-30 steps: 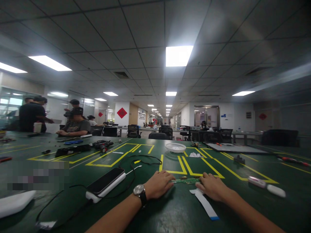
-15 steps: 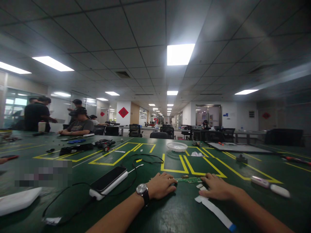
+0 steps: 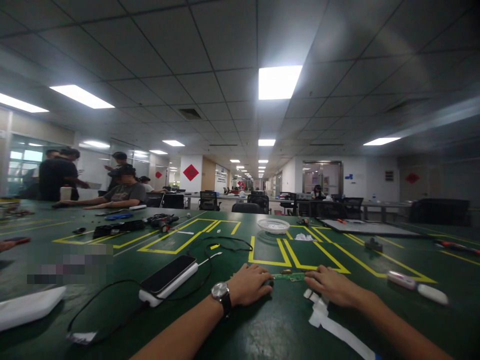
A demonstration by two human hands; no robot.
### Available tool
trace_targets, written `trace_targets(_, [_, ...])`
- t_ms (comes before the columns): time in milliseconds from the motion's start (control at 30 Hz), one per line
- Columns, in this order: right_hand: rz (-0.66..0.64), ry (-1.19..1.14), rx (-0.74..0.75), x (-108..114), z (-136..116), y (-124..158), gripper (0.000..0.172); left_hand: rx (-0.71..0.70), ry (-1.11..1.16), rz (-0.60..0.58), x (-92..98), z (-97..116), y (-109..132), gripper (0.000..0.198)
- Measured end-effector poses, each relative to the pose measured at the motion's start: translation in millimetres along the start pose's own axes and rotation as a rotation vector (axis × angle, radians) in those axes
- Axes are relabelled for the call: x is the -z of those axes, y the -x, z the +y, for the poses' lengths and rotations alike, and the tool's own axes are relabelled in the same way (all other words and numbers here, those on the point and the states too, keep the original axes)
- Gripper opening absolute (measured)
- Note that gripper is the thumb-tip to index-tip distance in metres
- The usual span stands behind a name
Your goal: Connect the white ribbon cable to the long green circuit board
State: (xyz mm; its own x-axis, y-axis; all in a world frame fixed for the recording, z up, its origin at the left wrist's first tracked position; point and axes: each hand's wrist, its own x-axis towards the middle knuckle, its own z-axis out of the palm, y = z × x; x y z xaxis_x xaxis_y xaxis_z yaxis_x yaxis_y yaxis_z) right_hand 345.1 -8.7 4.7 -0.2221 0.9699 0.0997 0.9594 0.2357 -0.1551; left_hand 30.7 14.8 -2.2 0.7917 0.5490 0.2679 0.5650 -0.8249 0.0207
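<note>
A narrow green circuit board (image 3: 290, 276) lies lengthwise on the green table between my hands. My left hand (image 3: 249, 283), with a watch on its wrist, is over the board's left part, fingers curled down onto it. The right end of the board is under the fingertips of my right hand (image 3: 332, 285), which are drawn together there. A white flat ribbon cable (image 3: 347, 336) runs from below my right hand toward the front edge of the view, bent and creased near its upper end. My palms hide where the fingers grip.
To the left lie a phone (image 3: 169, 274) on a white block and a black cable (image 3: 107, 287). A white basket (image 3: 273, 226) stands farther back. Yellow tape marks the table. At right are a pink and white object (image 3: 401, 281) and a white one. A person (image 3: 125, 192) sits across at left.
My right hand has shifted slightly left along the board. The ribbon cable below it has slid right and now shows more of its creased end. My left hand stays in place.
</note>
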Motion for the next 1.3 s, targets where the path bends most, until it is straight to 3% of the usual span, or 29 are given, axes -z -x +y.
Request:
trace_targets(133, [0.007,0.032,0.037,-3,-10,2,0.069,-0.001,-0.027,0.061,2.9,2,-1,0.034])
trace_targets(333, [-0.004,-0.141,0.191,-1,-23,3,0.063,-0.011,-0.075,0.112,3.4,0,0,0.031])
trace_targets(700, [-0.072,-0.409,0.500,2,-73,15,0.032,-0.123,0.014,0.094,1.1,11,-2,0.032])
trace_targets(800, [-0.016,-0.343,0.462,11,-73,14,0.021,-0.145,0.050,0.094,2.2,15,-2,0.035])
trace_targets(933, [0.043,-0.178,0.310,25,-45,13,0.022,-0.158,0.059,0.087,3.1,18,-1,0.037])
trace_targets(1067, [-0.052,-0.068,0.224,29,-23,14,0.032,-0.171,0.056,0.053,2.4,20,-2,0.030])
trace_targets(1167, [-0.104,-0.070,0.201,22,-28,15,0.024,-0.182,0.046,0.036,0.7,19,-2,0.029])
trace_targets(1300, [-0.078,-0.130,0.258,12,-46,15,0.018,-0.190,0.043,0.033,-0.7,19,-2,0.028])
